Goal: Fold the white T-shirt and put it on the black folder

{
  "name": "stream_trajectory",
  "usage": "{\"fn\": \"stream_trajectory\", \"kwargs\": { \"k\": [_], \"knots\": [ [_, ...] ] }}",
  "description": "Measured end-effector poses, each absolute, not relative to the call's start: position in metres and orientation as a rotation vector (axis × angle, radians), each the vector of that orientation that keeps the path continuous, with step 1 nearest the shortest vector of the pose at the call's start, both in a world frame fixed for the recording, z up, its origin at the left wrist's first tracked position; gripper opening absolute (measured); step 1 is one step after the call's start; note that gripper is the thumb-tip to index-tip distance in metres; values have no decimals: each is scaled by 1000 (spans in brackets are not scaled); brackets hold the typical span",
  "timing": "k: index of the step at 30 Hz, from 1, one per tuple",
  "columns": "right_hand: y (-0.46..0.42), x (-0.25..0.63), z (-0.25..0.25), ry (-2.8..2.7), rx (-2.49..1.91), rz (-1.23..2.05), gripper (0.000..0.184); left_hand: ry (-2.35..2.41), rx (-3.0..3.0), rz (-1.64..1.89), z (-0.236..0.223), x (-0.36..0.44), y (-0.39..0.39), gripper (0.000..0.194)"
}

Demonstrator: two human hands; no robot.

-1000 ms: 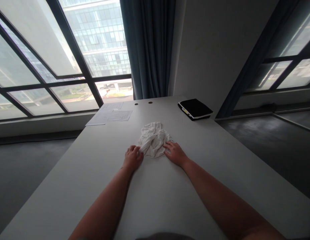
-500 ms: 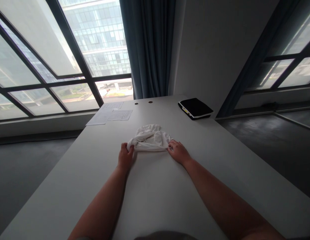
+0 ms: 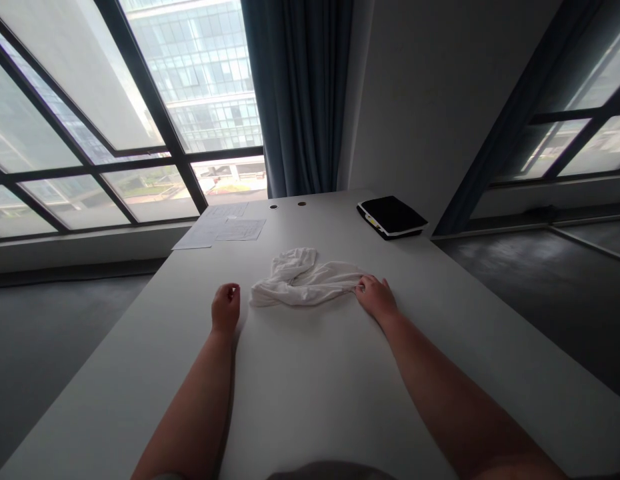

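A crumpled white cloth (image 3: 310, 283) lies on the white table, drawn out sideways with a bunched lobe at its far side. At its right end, my right hand (image 3: 376, 296) pinches the edge between thumb and fingers. My left hand (image 3: 226, 308) is a little way off the cloth's left end, not touching it. Its fingers are curled in towards the thumb, and nothing shows between them. The cloth's exact kind cannot be made out from its folds.
Several paper sheets (image 3: 225, 225) lie at the table's far left. A black folder-like item with a white edge (image 3: 394, 215) rests at the far right. Two round holes are set near the back edge. Beyond stand a blue curtain (image 3: 303, 100) and windows.
My left hand has let go of the cloth and moved left. My right hand has moved right, pulling the cloth's right end out with it, so the cloth is longer and flatter.
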State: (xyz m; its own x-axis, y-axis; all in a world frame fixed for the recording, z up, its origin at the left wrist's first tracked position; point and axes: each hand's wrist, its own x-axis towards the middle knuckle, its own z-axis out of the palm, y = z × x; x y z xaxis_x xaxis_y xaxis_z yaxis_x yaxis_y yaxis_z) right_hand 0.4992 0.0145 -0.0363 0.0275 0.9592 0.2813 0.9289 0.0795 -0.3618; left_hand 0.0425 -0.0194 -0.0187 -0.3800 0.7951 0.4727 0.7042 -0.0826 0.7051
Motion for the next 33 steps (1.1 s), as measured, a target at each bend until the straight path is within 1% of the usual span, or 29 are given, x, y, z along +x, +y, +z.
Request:
{"fn": "stream_trajectory", "kwargs": {
  "k": [3, 6, 9, 11, 14, 17, 20, 23, 24, 28, 33],
  "knots": [
    [17, 506, -36, -1862, -1882, 96, 19, 2113, 1552, 1450, -23, 38, -17, 27],
    [15, 502, -31, -1810, -1819, 34, 32, 1995, 1693, 1323, -27, 49, -16, 31],
    [5, 483, -25, -1891, -1590, -35, 40, 1808, 1938, 1183, -27, 71, -17, 39],
    [-5, 464, -23, -2025, -1393, 18, 40, 1696, 2088, 1072, -25, 85, -19, 41],
    [-20, 436, -22, -2226, -1138, 176, 41, 1572, 2257, 930, -21, 102, -26, 35],
    [-27, 423, -20, -2333, -1013, 309, 44, 1429, 2368, 822, -15, 113, -37, 26],
    [-26, 425, -20, -2381, -987, 399, 42, 1332, 2430, 715, -5, 121, -47, 23],
    [-23, 431, -20, -2364, -1009, 417, 39, 1311, 2447, 661, 2, 125, -51, 15],
    [-23, 432, -20, -2354, -1016, 414, 37, 1309, 2440, 668, 4, 126, -51, 15],
    [-24, 431, -19, -2320, -1006, 424, 26, 1391, 2366, 712, -1, 126, -47, 28],
    [-26, 431, -12, -2274, -994, 494, 16, 1678, 2083, 917, -10, 121, -41, 23]
  ]
}}
